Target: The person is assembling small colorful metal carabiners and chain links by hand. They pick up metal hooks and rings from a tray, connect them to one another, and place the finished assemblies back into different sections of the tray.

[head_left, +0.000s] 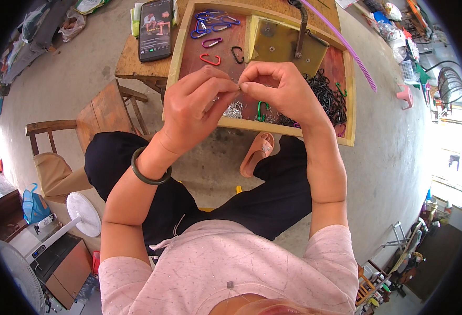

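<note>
My left hand [191,102] and my right hand [286,90] meet above a shallow wooden tray [294,131], thumbs and fingertips pinched together. Whatever lies between the fingertips is too small to make out. Beyond my left hand, blue carabiners [210,25] lie in a cluster, with a purple carabiner [212,42] and a red carabiner [210,59] nearer. A black carabiner [237,54] rests just past the fingertips. Below them are small silver metal pieces [234,110] and a green hook-shaped piece [262,111]. Dark hooks [328,102] are heaped beside my right hand.
A metal lever [301,39] stands over a yellowish plate [273,50] in the tray. A phone [156,31] lies on the wooden table [131,65] at left. One purple coiled cord [346,44] hangs at right. Nearby are a wooden chair [97,118] and a white fan [84,214].
</note>
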Demonstrator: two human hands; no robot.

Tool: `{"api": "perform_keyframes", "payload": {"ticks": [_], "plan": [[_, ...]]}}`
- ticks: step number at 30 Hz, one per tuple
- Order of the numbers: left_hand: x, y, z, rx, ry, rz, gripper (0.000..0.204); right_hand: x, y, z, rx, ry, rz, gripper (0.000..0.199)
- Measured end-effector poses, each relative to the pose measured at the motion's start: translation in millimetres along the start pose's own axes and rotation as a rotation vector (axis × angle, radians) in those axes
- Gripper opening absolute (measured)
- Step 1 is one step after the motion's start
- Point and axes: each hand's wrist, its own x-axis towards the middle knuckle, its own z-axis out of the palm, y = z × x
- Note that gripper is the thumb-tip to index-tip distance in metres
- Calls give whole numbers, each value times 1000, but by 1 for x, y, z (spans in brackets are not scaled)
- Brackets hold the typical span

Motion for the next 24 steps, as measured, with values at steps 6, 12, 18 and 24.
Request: {"api": "perform_keyframes", "payload": {"ticks": [6,12,18,24], "plan": [[1,6,-1,-198,1,-415,16,-1,-3,4,102,50,25,11],[2,-10,0,183,-27,29,17,4,0,8,12,111,85,11],[-2,-4,-2,125,-90,-107,18,5,2,13,-46,102,20,9],[-6,-4,-1,-77,-132,-401,12,8,3,11,4,80,142,10]]}}
